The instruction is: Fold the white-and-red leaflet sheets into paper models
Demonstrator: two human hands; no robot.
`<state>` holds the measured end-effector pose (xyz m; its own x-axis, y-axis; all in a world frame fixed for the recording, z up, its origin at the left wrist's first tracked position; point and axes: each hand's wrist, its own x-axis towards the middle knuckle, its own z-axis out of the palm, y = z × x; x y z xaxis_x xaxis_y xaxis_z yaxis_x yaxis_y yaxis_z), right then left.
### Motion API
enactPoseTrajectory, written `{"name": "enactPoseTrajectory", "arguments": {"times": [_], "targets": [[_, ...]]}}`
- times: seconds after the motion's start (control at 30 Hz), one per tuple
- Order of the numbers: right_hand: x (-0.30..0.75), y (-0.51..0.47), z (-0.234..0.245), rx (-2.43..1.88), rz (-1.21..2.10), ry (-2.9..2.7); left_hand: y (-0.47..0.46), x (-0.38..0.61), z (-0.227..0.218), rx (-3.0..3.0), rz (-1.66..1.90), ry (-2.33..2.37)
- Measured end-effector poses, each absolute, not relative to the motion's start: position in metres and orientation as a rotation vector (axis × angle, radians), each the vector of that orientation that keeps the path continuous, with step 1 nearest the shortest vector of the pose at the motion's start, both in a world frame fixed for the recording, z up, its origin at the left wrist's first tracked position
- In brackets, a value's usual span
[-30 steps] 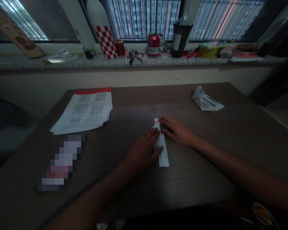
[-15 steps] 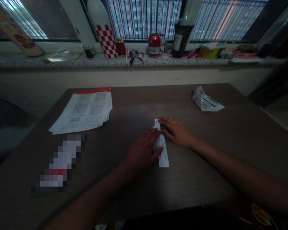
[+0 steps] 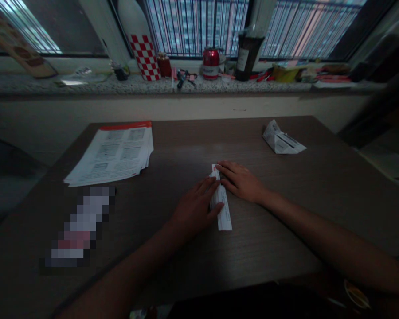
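A narrow folded strip of white printed paper [image 3: 223,212] lies on the dark wooden table [image 3: 286,212], near its middle. My left hand [image 3: 194,207] lies flat on the strip's left side, fingers stretched out and pressing on it. From the right, my right hand [image 3: 241,180] rests flat on the strip's far end, its fingertips touching the paper there. Both hands are spread, pressing on the paper without gripping it.
A stack of printed sheets [image 3: 115,153] lies at the table's far left. A folded paper shape [image 3: 281,141] sits at the far right. The stone windowsill [image 3: 86,86] holds a red can [image 3: 210,63], a dark bottle [image 3: 245,55], a checkered carton [image 3: 145,55] and clutter.
Both hands stay pressed on the paper strip; only the view has shifted slightly.
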<state>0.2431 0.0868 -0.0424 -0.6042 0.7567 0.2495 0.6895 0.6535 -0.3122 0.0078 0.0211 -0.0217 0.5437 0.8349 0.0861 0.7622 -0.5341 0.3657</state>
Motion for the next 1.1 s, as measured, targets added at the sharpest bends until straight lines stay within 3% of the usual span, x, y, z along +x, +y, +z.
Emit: {"name": "enactPoseTrajectory", "arguments": {"times": [0.53,1.1], "targets": [[0.246,0.081,-0.025,-1.034,0.513,-2.275,0.022,0.006,-0.026,2.503,0.381,1.333],[0.246,0.078,-0.031,-1.059,0.532,-2.281,0.02,0.009,-0.019,2.498,0.344,1.344]]}}
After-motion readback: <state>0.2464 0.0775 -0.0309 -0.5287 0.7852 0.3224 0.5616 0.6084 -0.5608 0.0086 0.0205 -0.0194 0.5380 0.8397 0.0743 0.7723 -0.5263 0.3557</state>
